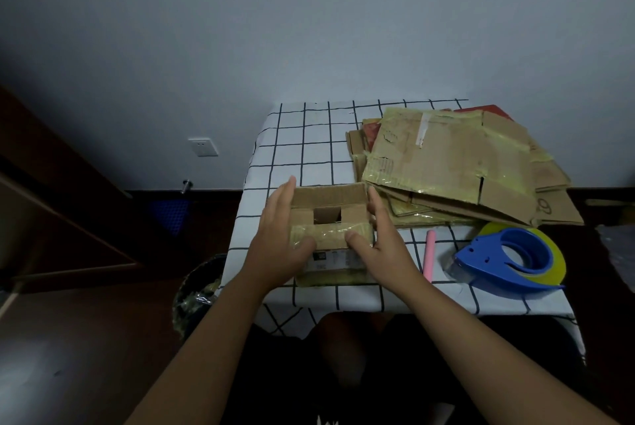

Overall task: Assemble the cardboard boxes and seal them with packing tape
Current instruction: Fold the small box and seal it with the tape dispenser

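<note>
At the far left, a wall socket sits low on the wall. The left hand presses straight fingers against the left side of a small cardboard box at the near middle of the desk, thumb on its near flap. The right hand mirrors it on the right side, fingers straight. Right of that lie a pink stick, flattened boxes farther back, and a blue tape dispenser.

Matt cardboard box, glossy tape; glossy blue plastic dispenser.
</note>
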